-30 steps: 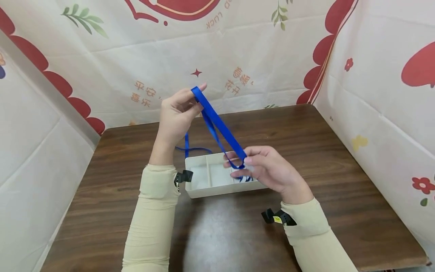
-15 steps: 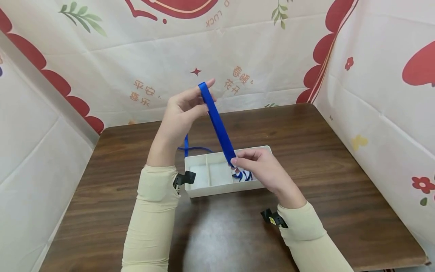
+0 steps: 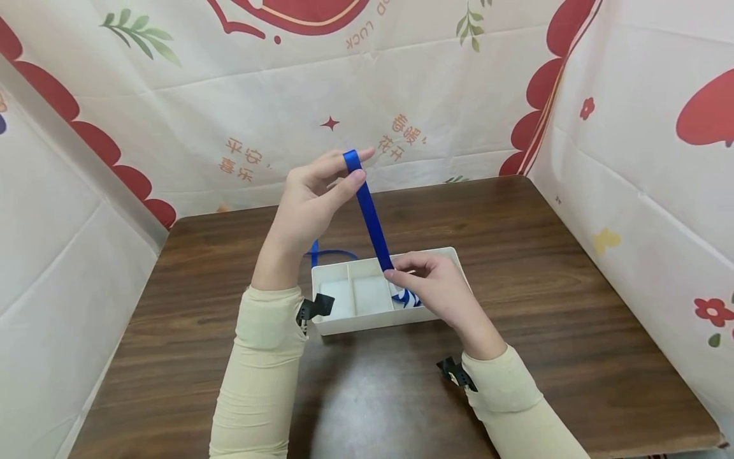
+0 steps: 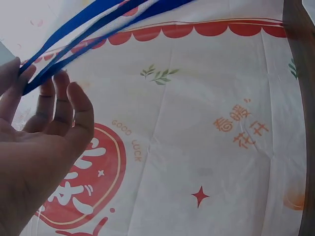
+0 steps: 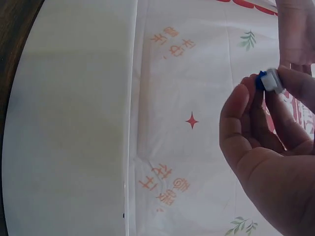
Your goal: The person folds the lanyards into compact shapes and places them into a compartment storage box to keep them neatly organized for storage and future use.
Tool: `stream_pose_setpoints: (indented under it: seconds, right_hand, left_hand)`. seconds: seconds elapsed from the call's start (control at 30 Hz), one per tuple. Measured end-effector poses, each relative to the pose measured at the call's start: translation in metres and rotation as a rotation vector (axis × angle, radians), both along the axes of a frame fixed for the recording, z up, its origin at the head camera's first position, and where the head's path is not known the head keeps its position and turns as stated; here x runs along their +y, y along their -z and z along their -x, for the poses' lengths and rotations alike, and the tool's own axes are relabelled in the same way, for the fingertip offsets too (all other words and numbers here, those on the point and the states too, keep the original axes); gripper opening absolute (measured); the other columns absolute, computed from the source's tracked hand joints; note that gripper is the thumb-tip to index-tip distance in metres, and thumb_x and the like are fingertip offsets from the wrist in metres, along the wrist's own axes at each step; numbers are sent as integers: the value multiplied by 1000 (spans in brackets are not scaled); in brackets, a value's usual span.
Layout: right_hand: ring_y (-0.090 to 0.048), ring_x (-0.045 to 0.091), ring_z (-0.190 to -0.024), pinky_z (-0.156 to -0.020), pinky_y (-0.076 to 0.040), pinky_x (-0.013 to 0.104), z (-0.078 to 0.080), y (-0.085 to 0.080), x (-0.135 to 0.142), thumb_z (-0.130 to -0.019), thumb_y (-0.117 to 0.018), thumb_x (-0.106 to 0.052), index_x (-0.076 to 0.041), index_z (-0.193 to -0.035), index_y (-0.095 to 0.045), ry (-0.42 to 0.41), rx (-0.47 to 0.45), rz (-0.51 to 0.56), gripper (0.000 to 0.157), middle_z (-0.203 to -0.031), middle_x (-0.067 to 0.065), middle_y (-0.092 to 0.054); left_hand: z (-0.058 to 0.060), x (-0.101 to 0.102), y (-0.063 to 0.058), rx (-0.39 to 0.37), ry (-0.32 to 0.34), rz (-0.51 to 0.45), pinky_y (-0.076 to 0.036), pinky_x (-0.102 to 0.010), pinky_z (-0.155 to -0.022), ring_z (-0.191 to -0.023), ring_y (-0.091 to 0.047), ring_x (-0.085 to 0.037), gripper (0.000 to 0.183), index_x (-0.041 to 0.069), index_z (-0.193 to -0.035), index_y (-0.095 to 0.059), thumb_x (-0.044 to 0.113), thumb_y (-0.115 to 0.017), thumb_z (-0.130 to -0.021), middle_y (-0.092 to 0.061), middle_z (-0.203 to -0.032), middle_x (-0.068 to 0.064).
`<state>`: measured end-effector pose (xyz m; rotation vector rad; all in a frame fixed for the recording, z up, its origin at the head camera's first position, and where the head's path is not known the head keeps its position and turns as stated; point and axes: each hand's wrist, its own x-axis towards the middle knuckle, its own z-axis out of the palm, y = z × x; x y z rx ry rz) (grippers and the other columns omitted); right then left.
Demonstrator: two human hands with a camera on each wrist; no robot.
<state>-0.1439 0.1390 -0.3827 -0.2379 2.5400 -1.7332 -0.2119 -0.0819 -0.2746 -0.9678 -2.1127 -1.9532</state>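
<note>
A blue lanyard (image 3: 373, 220) stretches at a slant between my two hands, above the white divided box (image 3: 371, 324). My left hand (image 3: 312, 194) is the higher one and pinches the folded upper end between thumb and fingers. Blue strands (image 4: 93, 37) run up and right from those fingers in the left wrist view. Lower down, over the box's right side, my right hand (image 3: 438, 287) pinches the other end. There a small whitish clip-like piece (image 5: 271, 81) shows between thumb and fingertips in the right wrist view. My right hand partly hides the box's right compartment.
Blue-and-white pieces (image 3: 406, 298) lie in the box's right compartment; the other compartments show bare floors. Another blue strap (image 3: 332, 253) hangs over the box's back left corner onto the brown wooden table (image 3: 516, 255). Printed cloth walls (image 3: 287, 95) enclose the back and sides.
My right hand has moved left and its fingers have closed in on the lanyard's lower end. The left hand has shifted slightly right; the lanyard's loop has drawn into one narrow band.
</note>
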Motion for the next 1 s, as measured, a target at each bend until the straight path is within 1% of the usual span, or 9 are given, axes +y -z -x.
stream_pose_setpoints:
  seconds: [0.03, 0.1, 0.17, 0.3, 0.4, 0.5, 0.6, 0.77, 1.0]
  right_hand:
    - [-70, 27, -104, -86, -57, 37, 0, 1, 0, -97, -79, -24, -12, -107, -84, -3, 5, -3, 16, -116, 8, -80]
    - [-70, 27, -106, -86, -58, 37, 1, 2, 1, -97, -79, -22, -12, -106, -84, -7, 18, -6, 15, -118, 8, -79]
    - [-70, 26, -105, -85, -58, 37, 2, 3, 2, -97, -79, -22, -13, -106, -84, -6, 22, -18, 14, -118, 8, -79]
    - [-70, 25, -96, -81, -58, 37, 2, 4, 2, -97, -78, -22, -13, -105, -84, -15, 13, -45, 13, -114, 8, -80]
    - [-70, 24, -92, -80, -57, 36, 1, 5, 1, -97, -78, -23, -12, -106, -83, -31, -11, -58, 15, -108, 9, -81]
    - [-71, 23, -92, -82, -57, 36, 1, 6, 1, -98, -77, -24, -12, -108, -83, -46, -35, -54, 17, -104, 8, -82]
    - [-73, 22, -94, -85, -57, 36, 2, 7, 1, -98, -77, -24, -11, -109, -83, -53, -45, -45, 18, -104, 8, -82]
    - [-71, 23, -93, -85, -56, 36, 2, 6, 1, -99, -76, -26, -11, -108, -83, -51, -41, -48, 19, -103, 8, -82]
    - [-63, 24, -84, -73, -48, 33, 1, 4, 1, -99, -76, -27, -13, -104, -83, -78, -15, -64, 16, -97, 12, -78]
  left_hand:
    - [0, 1, 0, 9, 2, -11, -53, -47, -111, -127, -60, -23, 32, 5, -135, -73, 11, -65, -105, -72, -131, -5]
    - [0, 3, -1, 18, 19, -24, -54, -47, -108, -123, -61, -25, 27, 1, -128, -75, 10, -65, -104, -72, -123, -4]
    - [0, 5, -1, 15, 41, -23, -54, -47, -107, -121, -60, -25, 25, 0, -125, -76, 10, -65, -104, -72, -119, -2]
    - [-3, 8, 1, 7, 58, -10, -53, -49, -111, -121, -61, -24, 24, -1, -123, -76, 11, -64, -105, -72, -116, 1]
    - [-3, 10, 3, 4, 58, -15, -52, -49, -113, -119, -63, -25, 24, -2, -122, -77, 10, -63, -106, -72, -114, -3]
    - [-3, 12, 2, 14, 53, -27, -54, -47, -111, -116, -66, -26, 24, -4, -120, -77, 9, -62, -106, -75, -111, -8]
    - [-4, 13, 1, 18, 50, -40, -55, -45, -109, -113, -71, -26, 25, -6, -119, -75, 10, -61, -107, -79, -106, -4]
    - [-4, 15, 1, 0, 64, -93, -56, -44, -107, -107, -75, -25, 28, -6, -123, -73, 11, -58, -108, -80, -99, 6]
    - [-4, 18, 2, -34, 101, -183, -57, -43, -102, -99, -75, -22, 30, -7, -130, -70, 7, -57, -108, -80, -100, 5]
